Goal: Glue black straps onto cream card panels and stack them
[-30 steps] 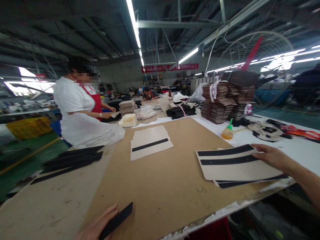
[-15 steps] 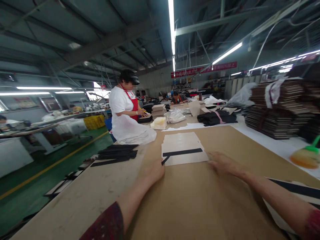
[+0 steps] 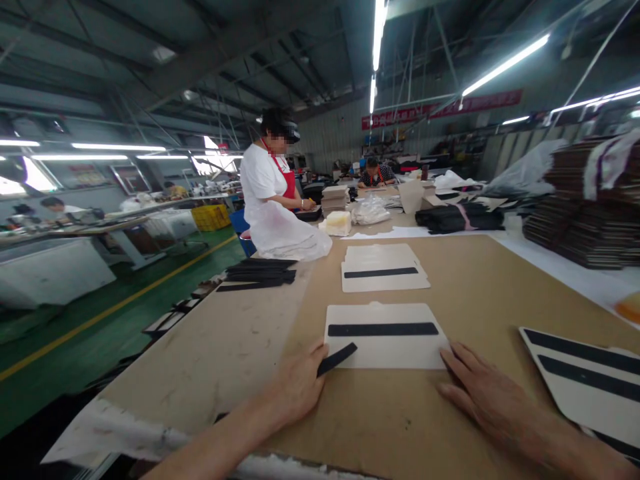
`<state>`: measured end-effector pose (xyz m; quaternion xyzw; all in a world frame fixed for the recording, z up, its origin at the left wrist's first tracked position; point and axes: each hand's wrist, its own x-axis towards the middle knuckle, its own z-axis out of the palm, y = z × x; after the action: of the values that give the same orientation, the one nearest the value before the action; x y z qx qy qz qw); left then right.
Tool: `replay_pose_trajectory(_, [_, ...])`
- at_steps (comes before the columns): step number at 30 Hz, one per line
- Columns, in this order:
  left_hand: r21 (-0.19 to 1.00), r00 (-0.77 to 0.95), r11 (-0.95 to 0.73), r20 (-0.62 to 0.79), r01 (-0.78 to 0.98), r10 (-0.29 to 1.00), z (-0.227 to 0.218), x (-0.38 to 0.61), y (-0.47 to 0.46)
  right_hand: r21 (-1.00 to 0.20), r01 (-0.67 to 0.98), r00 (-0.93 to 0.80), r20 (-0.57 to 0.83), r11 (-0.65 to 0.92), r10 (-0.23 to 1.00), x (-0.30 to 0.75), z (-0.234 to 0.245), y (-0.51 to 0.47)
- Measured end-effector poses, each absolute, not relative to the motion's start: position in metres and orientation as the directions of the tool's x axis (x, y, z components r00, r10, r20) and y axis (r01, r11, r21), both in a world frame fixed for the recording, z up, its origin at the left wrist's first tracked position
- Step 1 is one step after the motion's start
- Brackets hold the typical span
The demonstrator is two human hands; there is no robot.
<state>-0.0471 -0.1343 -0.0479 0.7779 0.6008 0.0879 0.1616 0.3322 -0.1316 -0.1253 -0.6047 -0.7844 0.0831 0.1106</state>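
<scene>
A pale rectangular panel [image 3: 385,353] with one black strip stuck across it lies flat in front of me. My left hand [image 3: 300,380] is closed on a loose black strip [image 3: 337,360], which slants over the panel's lower left corner. Its fingertips are at the panel's left edge. At the right edge, my right hand [image 3: 480,387] rests with fingers apart, the fingertips touching the corner. Just beyond lies a small stack of similar panels [image 3: 385,283], the top one bearing one black strip.
Panels with two black strips [image 3: 590,387] lie at the right. Black strips [image 3: 260,272] are piled on the table's left side. A co-worker [image 3: 270,187] in a red apron stands across the table. Brown stacked pieces [image 3: 585,227] rise at the far right.
One panel has come away from the stack towards me, with both hands at its sides. The view has shifted, showing more of the table's near edge.
</scene>
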Motion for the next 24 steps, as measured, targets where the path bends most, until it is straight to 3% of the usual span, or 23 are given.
replay_pose_trajectory(4, [0.467, 0.29, -0.204, -0.12, 0.86, 0.949, -0.03, -0.077, -0.211, -0.355, 0.864, -0.294, 0.221, 0.357, 0.93, 0.345, -0.156, -0.199])
replay_pose_trajectory(8, [0.684, 0.213, -0.051, -0.154, 0.727, 0.965, -0.009, -0.068, -0.239, -0.517, 0.745, -0.251, 0.367, 0.421, 0.896, 0.322, -0.127, -0.22])
replay_pose_trajectory(10, [0.849, 0.24, 0.08, -0.236, 0.522, 0.942, -0.008, -0.051, -0.24, -0.656, 0.652, -0.221, 0.316, 0.381, 0.923, 0.293, -0.097, -0.223])
replay_pose_trajectory(12, [0.939, 0.323, 0.213, -0.297, 0.27, 0.898, -0.014, -0.031, -0.24, -0.808, 0.533, -0.209, 0.162, 0.251, 0.964, 0.258, -0.07, -0.224])
replay_pose_trajectory(15, [0.947, 0.432, 0.316, -0.306, 0.051, 0.848, -0.025, -0.005, -0.242, -0.952, 0.292, -0.222, 0.026, 0.092, 0.975, 0.215, -0.045, -0.224])
replay_pose_trajectory(18, [0.934, 0.437, 0.358, -0.322, -0.001, 0.84, -0.033, 0.01, -0.246, -0.989, 0.147, -0.258, -0.019, 0.02, 0.966, 0.197, -0.039, -0.223])
replay_pose_trajectory(21, [0.909, 0.394, 0.411, -0.354, -0.066, 0.848, -0.038, 0.019, -0.246, -0.971, 0.229, -0.207, 0.019, 0.068, 0.978, 0.2, -0.043, -0.223])
replay_pose_trajectory(24, [0.886, 0.357, 0.447, -0.381, -0.123, 0.853, -0.045, 0.025, -0.242, -0.921, 0.327, -0.125, 0.177, 0.209, 0.976, 0.205, -0.045, -0.225])
